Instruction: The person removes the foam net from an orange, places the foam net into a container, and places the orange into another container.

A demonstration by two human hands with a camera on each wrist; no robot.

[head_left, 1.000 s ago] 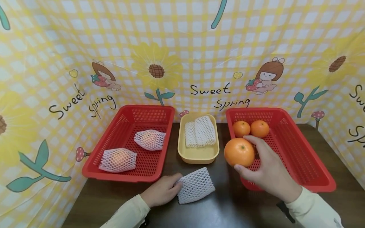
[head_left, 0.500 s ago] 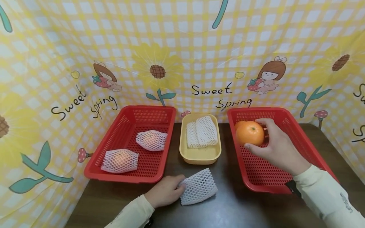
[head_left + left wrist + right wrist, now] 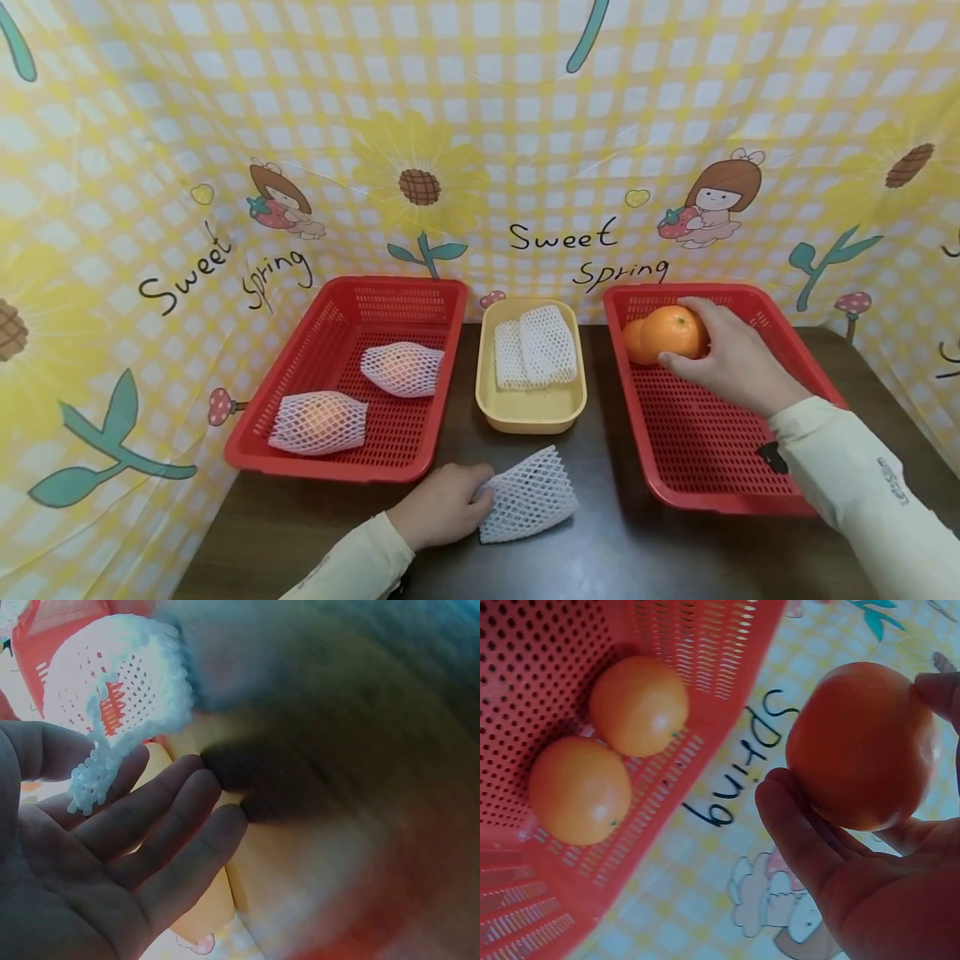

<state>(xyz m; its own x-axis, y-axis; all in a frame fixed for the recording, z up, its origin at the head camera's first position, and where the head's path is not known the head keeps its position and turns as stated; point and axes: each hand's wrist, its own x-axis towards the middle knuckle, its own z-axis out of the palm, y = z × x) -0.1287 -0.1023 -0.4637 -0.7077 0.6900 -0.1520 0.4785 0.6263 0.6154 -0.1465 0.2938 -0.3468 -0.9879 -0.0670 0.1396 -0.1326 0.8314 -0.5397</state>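
Note:
My right hand (image 3: 731, 354) holds an orange (image 3: 672, 332) between thumb and fingers, over the back of the right red basket (image 3: 647, 467). Behind it in the head view, a second orange (image 3: 633, 340) shows only in part. The right wrist view has two oranges in that basket, one nearer the wall (image 3: 640, 705) and another beside it (image 3: 580, 790), apart from the held one. At the front of the table, my left hand (image 3: 446, 506) pinches the edge of a white foam net sleeve (image 3: 531, 497). The sleeve's mouth gapes in the left wrist view.
A yellow tray (image 3: 530, 423) in the middle contains white foam nets (image 3: 547, 343). To its left, another red basket (image 3: 330, 468) bears two net-wrapped fruits, one at the front (image 3: 318, 423) and one behind (image 3: 402, 368). A patterned cloth (image 3: 525, 150) hangs behind the dark table (image 3: 600, 550).
My right hand has carried the orange from the right basket's left rim to above its back, overlapping the oranges there. The left hand keeps its hold on the net sleeve.

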